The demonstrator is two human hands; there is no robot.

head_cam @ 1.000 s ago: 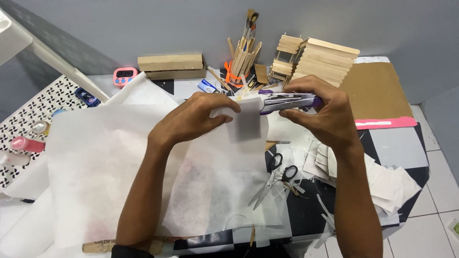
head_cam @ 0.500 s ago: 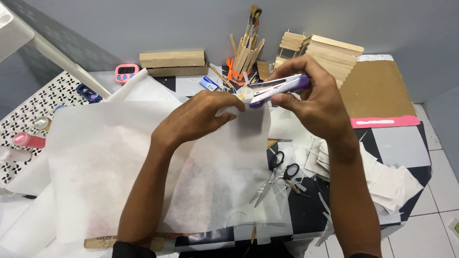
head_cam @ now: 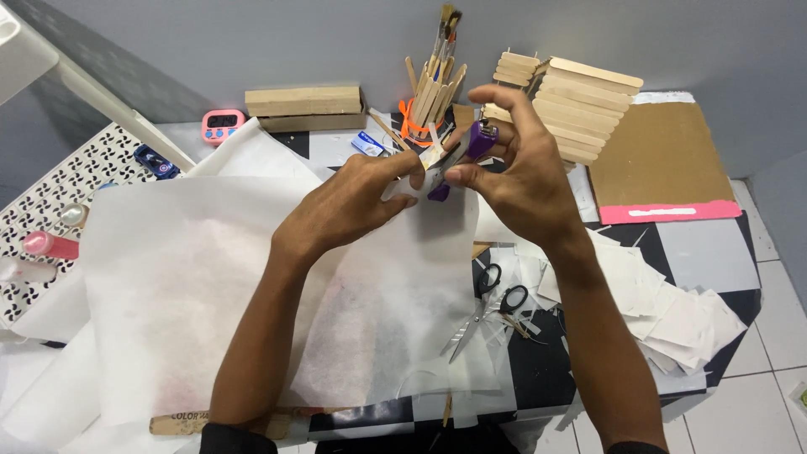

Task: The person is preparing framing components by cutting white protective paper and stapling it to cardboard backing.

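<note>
At the far left a white perforated tray (head_cam: 59,193) carries a pink bottle (head_cam: 50,245), and a pink timer (head_cam: 224,124) stands near a block of stacked wooden sticks (head_cam: 304,101). A big sheet of thin white paper (head_cam: 193,277) covers most of the tabletop (head_cam: 698,244). Above its far edge the left hand (head_cam: 349,206) pinches a small folded white piece (head_cam: 412,181) between thumb and fingertips, closed narrowly on it. Touching that piece, the right hand (head_cam: 525,172) grips a purple stapler (head_cam: 466,151), fingers curled over its top and thumb beneath, with the stapler's mouth at the edge of the piece. Whether a staple is already in cannot be told; the fastening looks to be in progress, not finished. Behind the hands a cup made of sticks holds brushes (head_cam: 433,76). Black-handled scissors (head_cam: 487,298) lie open below the right wrist, with cut white scraps (head_cam: 664,303) piled further right, suggesting cutting is largely done. A house-like stick model (head_cam: 576,105) and brown cardboard (head_cam: 660,155) sit at the far right.
</note>
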